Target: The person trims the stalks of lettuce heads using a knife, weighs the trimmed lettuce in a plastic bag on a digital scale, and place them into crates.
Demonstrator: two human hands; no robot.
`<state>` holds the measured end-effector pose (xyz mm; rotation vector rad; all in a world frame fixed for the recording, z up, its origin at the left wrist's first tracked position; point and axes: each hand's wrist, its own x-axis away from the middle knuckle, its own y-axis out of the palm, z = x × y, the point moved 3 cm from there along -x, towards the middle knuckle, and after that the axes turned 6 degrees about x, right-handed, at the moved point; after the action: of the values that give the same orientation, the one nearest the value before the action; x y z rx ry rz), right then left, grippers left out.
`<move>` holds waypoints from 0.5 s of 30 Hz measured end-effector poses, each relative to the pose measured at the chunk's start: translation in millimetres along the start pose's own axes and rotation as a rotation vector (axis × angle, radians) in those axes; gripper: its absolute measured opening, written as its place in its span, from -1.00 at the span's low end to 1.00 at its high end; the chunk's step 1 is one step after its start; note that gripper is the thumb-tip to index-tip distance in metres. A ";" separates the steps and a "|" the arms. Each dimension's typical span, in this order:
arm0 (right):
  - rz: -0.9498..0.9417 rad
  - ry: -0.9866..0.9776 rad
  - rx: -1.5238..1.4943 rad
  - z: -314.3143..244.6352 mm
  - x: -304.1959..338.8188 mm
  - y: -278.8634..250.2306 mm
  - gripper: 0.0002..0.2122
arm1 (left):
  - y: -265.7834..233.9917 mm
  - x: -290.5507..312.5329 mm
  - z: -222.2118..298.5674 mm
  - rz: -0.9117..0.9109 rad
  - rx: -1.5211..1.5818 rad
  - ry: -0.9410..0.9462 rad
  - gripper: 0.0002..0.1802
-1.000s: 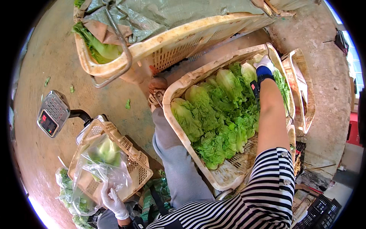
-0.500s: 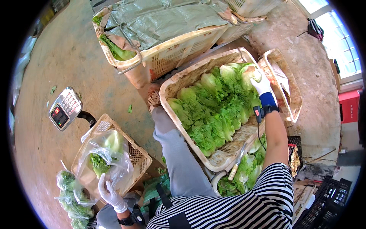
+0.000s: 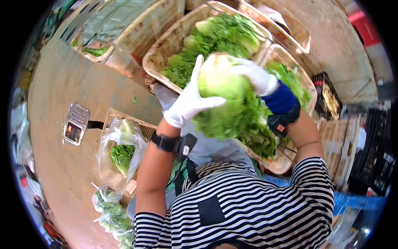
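A head of green leafy lettuce (image 3: 224, 97), blurred by motion, hangs in front of me with its cut stem end up. My right hand (image 3: 257, 76), in a white glove, closes round its upper right side. On the other side is my left hand (image 3: 186, 101), gloved too, with fingers stretched and thumb spread across the leaves. It touches or nearly touches the head. Beyond lies a crate (image 3: 155, 62) holding several lettuce heads (image 3: 224, 31). At left, a clear plastic bag (image 3: 139, 147) with lettuce (image 3: 122, 157) inside rests on a smaller crate (image 3: 114, 114).
A scale display (image 3: 76, 123) stands left of the smaller crate. Bagged greens (image 3: 112, 216) lie at lower left. More loose leaves (image 3: 286, 74) fill a container beside my right arm. Black crates (image 3: 373, 153) and a beige crate (image 3: 338, 143) stand at right. A covered crate (image 3: 124, 41) is farther off.
My right hand has lifted a lettuce head out of the crate and brought it toward me. My left hand has moved from beside the bag up to that head. The view has shifted.
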<state>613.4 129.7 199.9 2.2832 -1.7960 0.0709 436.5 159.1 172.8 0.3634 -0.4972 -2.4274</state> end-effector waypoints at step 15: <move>0.952 0.496 0.687 283.8 129.4 -96.9 -0.69 | 17.2 84.1 -79.3 -0.008 0.272 -0.448 -0.03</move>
<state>708.3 -32.8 -67.0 1.2333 -2.5695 1.4332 410.7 73.0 98.2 -0.0763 -1.0263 -2.4524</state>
